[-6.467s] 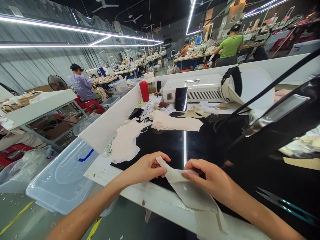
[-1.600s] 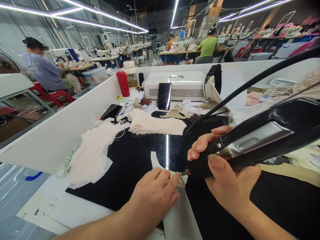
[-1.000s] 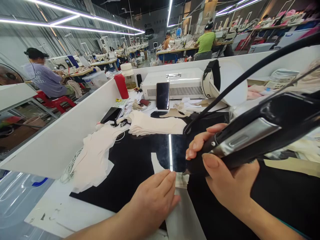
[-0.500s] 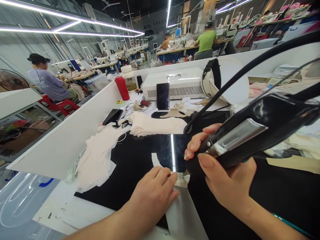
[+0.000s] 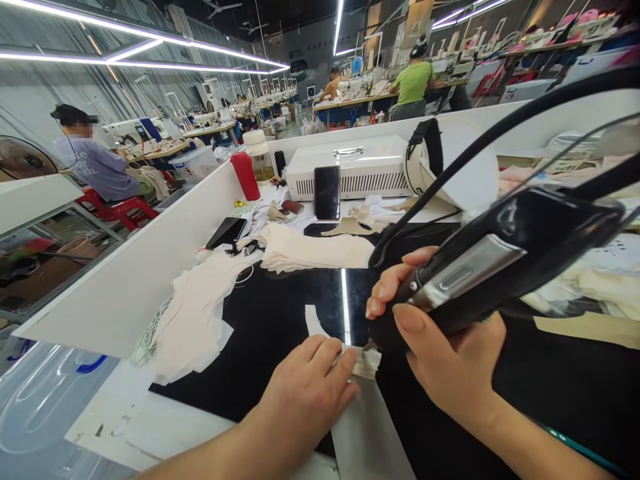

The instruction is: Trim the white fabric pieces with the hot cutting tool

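Clamping your right grip (image 5: 447,357) around the tool (image 5: 485,263).
Your left grip (image 5: 307,390), fingers bunched, lies on the cloth (image 5: 367,423) just left of the tool; whether it pinches can't be told. A pale stack (image 5: 320,250) lies beyond both grips.

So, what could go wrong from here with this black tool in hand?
The left hand lies close to the tip of the black tool, so a slip might catch it. The pale strip under that hand could shift. The black cable dips beside the stack of pale pieces and might drag them.
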Demonstrator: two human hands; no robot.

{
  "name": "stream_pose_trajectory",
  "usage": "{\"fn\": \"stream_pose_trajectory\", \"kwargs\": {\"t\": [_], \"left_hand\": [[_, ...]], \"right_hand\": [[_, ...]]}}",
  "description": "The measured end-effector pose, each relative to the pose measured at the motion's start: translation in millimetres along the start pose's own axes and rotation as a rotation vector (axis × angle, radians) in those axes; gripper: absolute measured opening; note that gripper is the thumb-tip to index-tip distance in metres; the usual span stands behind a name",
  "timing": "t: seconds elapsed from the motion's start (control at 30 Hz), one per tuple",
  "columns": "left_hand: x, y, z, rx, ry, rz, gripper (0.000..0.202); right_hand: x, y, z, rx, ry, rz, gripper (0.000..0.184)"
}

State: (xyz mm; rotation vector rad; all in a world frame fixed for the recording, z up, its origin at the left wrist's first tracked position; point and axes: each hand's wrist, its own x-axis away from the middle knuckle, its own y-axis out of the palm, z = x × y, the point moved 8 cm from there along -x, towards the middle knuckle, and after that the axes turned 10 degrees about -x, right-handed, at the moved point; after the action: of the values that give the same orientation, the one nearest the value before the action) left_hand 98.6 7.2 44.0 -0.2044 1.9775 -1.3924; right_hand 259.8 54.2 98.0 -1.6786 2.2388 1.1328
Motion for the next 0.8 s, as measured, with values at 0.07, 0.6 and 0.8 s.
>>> {"fn": "stream_pose_trajectory", "kwargs": {"t": [0.07,0.6,0.8], "left_hand": [[1.9,-0.7,-2.1,0.003,-0.014,0.001,0.033],[11.7,-1.9,-9.6,-0.064,-0.015,0.005,0.037],[12.3,-2.5,-10.8,-0.033,-0.034,-0.002,0.034]], "right_hand": [[0.0,1.1,-2.1,-0.002,-0.014,-0.008,0.046],[-1.2,-0.4,-3.5,-0.001,0.006,-0.017,0.04],[0.9,-4.5,0.1,-0.009,0.034,-0.009,0.042]]}}
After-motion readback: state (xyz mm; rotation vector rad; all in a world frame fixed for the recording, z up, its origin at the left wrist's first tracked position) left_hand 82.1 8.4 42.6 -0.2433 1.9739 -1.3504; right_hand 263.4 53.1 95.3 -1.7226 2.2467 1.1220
